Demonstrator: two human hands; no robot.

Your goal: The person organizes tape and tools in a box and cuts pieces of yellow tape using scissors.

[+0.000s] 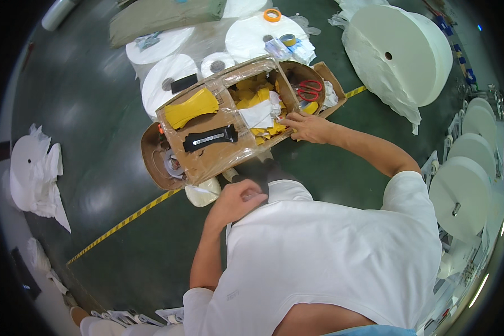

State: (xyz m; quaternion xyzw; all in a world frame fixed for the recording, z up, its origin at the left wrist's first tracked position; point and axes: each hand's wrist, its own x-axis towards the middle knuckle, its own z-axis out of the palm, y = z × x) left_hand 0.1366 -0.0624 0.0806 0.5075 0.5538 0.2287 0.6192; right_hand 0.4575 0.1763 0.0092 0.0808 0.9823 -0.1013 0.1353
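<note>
My right hand (311, 127) reaches to the near right edge of an open cardboard box (207, 159). Its fingertips are drawn together beside a crumpled white scrap (257, 116); what they pinch, if anything, is too small to make out. Yellow pieces (261, 95) fill that compartment. Close to my waist, my left hand (234, 200) has its fingers curled in, slightly blurred, and their inner side is hidden. A stack of yellow wrappers (192, 108) and a black wrapper (210, 138) lie on the box's flat cardboard top.
Red-handled scissors (309, 89) lie in the right side compartment. A tape roll (173, 164) sits in the left one. Large white rolls (171, 78) stand behind the box, with an orange tape ring (272, 15) on top. A bigger roll (397, 53) stands at far right.
</note>
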